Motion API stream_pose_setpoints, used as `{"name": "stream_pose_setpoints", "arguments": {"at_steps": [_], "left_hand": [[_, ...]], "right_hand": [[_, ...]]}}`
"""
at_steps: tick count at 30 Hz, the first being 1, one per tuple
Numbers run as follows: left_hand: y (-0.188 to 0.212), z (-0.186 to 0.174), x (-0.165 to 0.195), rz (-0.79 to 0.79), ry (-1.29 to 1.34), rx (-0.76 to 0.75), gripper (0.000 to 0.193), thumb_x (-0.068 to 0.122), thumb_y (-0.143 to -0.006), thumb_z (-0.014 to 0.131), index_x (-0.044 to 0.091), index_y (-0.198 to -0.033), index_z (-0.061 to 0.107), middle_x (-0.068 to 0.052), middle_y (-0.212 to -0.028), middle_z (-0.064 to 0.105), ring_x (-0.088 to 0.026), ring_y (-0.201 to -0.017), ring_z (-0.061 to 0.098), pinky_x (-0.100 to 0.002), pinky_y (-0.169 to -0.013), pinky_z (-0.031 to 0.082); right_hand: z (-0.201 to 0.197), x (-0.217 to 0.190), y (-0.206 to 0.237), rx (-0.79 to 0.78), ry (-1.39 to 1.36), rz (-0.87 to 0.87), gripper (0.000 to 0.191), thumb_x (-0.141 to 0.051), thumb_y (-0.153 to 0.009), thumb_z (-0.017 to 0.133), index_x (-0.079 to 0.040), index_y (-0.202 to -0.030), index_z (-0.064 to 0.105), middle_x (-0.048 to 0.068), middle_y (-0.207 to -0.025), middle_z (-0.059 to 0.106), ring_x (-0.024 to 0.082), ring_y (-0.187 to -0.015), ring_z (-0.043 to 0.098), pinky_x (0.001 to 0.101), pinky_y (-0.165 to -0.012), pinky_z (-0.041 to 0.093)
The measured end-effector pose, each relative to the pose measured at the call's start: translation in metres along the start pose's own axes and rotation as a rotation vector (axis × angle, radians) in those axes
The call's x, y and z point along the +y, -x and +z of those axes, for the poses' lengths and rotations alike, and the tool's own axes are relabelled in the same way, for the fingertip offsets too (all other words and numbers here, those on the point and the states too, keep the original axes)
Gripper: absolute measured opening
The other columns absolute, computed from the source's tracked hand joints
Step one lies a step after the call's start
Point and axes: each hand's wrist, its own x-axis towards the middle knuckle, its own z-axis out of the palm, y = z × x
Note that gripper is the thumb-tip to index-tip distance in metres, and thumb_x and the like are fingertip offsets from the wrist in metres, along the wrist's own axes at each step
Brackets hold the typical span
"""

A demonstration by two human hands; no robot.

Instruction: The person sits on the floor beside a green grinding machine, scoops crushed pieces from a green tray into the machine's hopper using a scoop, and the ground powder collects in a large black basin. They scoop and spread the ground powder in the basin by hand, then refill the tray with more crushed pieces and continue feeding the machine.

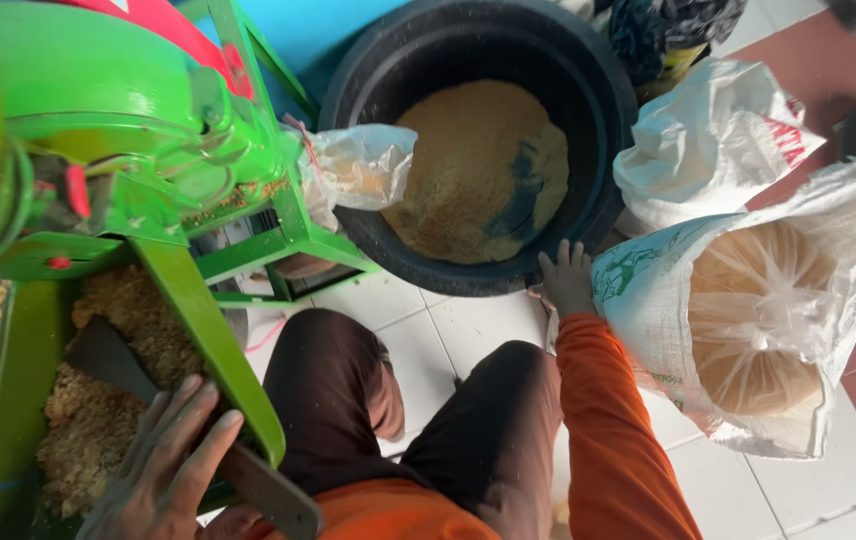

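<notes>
A dark flat scraper (108, 357) is laid at a slant on coarse tan meal (118, 400) in the green hopper (198, 320) at near left. A white woven sack (668, 300), open-topped, is stood at right, filled with pale grain.

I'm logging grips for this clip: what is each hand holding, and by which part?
The left hand grips a dark flat scraper by its handle end. The right hand rests against the white sack; whether it grips cannot be told.
</notes>
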Motion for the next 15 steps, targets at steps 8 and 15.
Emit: {"name": "stream_pose_setpoints", "arguments": {"at_steps": [8, 15], "left_hand": [[0.002, 0.002, -0.009, -0.076, -0.031, -0.082, 0.055, 0.055, -0.102, 0.036, 0.027, -0.148, 0.044, -0.018, -0.155, 0.037, -0.037, -0.15, 0.03, -0.063, -0.121, 0.024], [0.002, 0.021, -0.013, -0.172, -0.007, 0.019, 0.055, 0.057, -0.1, 0.037, 0.029, -0.147, 0.048, -0.015, -0.157, 0.04, -0.034, -0.152, 0.029, -0.06, -0.121, 0.026]], "right_hand": [[0.013, 0.012, -0.029, 0.053, 0.064, -0.083, 0.1, -0.07, -0.085, 0.066, -0.025, -0.164, 0.025, 0.027, -0.168, 0.013, 0.055, -0.152, 0.013, 0.0587, -0.12, 0.024], [0.002, 0.002, -0.031, -0.098, -0.002, -0.053, 0.101, -0.063, -0.093, 0.061, -0.019, -0.165, 0.006, 0.029, -0.169, -0.005, 0.058, -0.152, -0.003, 0.0618, -0.122, 0.016]]}}
